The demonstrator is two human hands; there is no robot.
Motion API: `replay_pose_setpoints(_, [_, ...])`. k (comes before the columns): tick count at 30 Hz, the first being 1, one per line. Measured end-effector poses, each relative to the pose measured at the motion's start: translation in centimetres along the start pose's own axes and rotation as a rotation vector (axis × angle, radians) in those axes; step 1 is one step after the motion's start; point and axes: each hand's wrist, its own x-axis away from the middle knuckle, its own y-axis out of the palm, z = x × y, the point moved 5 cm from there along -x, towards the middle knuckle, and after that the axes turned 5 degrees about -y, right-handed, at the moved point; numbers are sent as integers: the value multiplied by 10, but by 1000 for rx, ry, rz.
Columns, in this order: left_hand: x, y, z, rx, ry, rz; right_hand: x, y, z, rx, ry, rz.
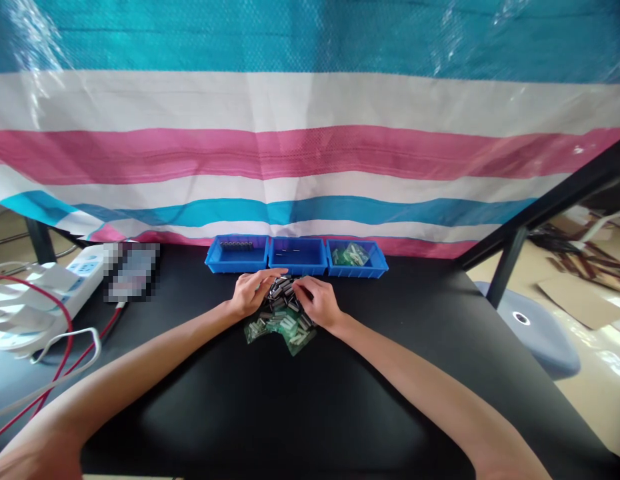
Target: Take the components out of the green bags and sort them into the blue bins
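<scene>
A heap of small dark cylindrical parts and green-tinted plastic bags (pixel 283 320) lies on the black table (pixel 300 413) in front of three blue bins. My left hand (pixel 251 293) rests on the heap's left side with its fingers curled into a pinch over the parts. From the right, my right hand (pixel 317 300) pinches at the top of the same heap. What each pinch holds is too small to make out.
Three blue bins stand in a row behind the heap: left bin (pixel 237 254) with dark parts, middle bin (pixel 297 256), right bin (pixel 357 259) with green bags. A white power strip (pixel 83 273) with red and white cables lies at left. A striped tarp (pixel 310 133) hangs behind.
</scene>
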Motion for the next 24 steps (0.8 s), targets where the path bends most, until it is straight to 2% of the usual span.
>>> replay_pose_setpoints(7, [5, 3, -8, 122, -4, -13, 0, 0, 1, -7, 3, -10])
replay_pose_setpoints(14, [1, 7, -8, 47, -45, -99, 0, 0, 0, 14, 7, -4])
replay_pose_setpoints(20, [-4, 4, -1, 17, -48, -84, 0, 0, 1, 6, 20, -17])
replay_pose_setpoints(24, [-2, 3, -6, 60, -129, -63, 1, 0, 1, -4, 22, -11])
